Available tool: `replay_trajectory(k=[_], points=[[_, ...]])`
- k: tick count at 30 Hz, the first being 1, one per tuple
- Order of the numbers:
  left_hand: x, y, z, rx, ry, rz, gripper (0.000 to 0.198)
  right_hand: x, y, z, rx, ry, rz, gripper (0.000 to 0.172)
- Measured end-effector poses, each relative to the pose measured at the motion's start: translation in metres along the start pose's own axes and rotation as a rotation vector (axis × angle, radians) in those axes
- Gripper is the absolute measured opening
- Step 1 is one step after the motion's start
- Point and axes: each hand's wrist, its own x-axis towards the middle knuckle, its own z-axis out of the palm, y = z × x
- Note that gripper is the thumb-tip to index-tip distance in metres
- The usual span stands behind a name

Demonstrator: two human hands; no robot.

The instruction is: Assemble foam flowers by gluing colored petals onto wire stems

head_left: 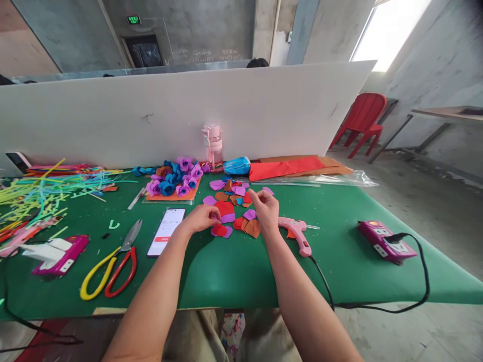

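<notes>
From far off, I see the bare left hand [204, 217] curled beside the loose pile of small, flat, red, purple, brown and blue petals [225, 207] on the smooth green table [339, 206]. The bare right hand [266, 207] pinches its fingertips together over the pile's right side. I can't tell if either holds a petal. I think they're picking petals; that calls for a soft pinch. The pink plastic glue gun [300, 232] partly hides an orange-red scrap [291, 234].
</notes>
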Motion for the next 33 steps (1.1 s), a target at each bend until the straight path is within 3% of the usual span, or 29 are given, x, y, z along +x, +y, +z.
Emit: replay_trajectory(k=[6,13,19,25,27,30,33], points=[[-0.006,0.006,-0.001,0.005,-0.195,-0.004,0.008,-0.002,0.001,0.000,-0.082,-0.147,-0.018,0.024],[-0.003,0.013,0.005,0.075,-0.164,-0.036,0.006,-0.002,-0.003,0.002,0.054,-0.026,0.152,0.030],[-0.004,0.010,0.001,0.045,-0.131,0.016,0.015,-0.002,-0.003,0.002,0.091,-0.043,0.178,0.029],[-0.007,0.012,0.002,0.016,-0.260,0.051,0.010,-0.002,-0.003,0.003,0.093,-0.023,0.180,0.030],[-0.002,0.010,0.009,0.039,-0.186,0.037,0.010,-0.002,-0.004,0.003,0.082,-0.023,0.185,0.031],[0.010,0.004,0.024,0.037,0.018,-0.002,0.010,-0.002,-0.005,0.002,0.059,-0.010,0.167,0.031],[0.020,0.000,0.032,0.034,0.172,-0.007,0.011,-0.001,-0.005,-0.002,-0.020,0.049,0.081,0.033]])
